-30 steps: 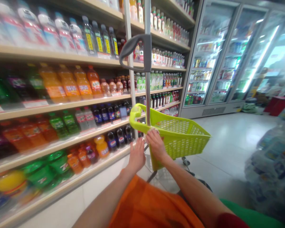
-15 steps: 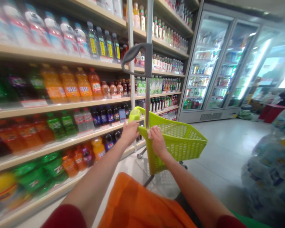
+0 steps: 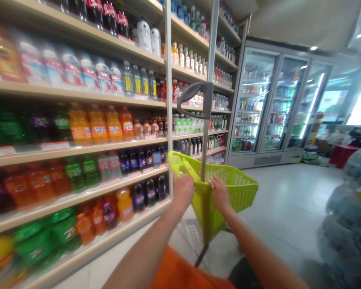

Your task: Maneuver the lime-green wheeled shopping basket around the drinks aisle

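A lime-green shopping cart (image 3: 240,188) with a perforated basket stands ahead of me, its near end toward my body. My left hand (image 3: 183,190) is closed over the left part of its near rim. My right hand (image 3: 220,194) grips the same rim a little to the right, fingers curled over the edge. Between the hands rises a metal pole (image 3: 203,152) with a grey loop handle (image 3: 195,100) on it, apart from both hands. The basket's floor is mostly hidden by its near wall.
Drink shelves (image 3: 129,140) run along the left, with bottles in several rows and a white upright post (image 3: 169,120). Glass-door fridges (image 3: 258,100) stand at the back. Wrapped bottle packs (image 3: 345,216) are stacked at the right. A tiled floor (image 3: 276,196) lies beyond the cart.
My view has tilted up and shifted, so cart, pole and hands sit lower and further right in it. Both hands stay on the cart's near rim.
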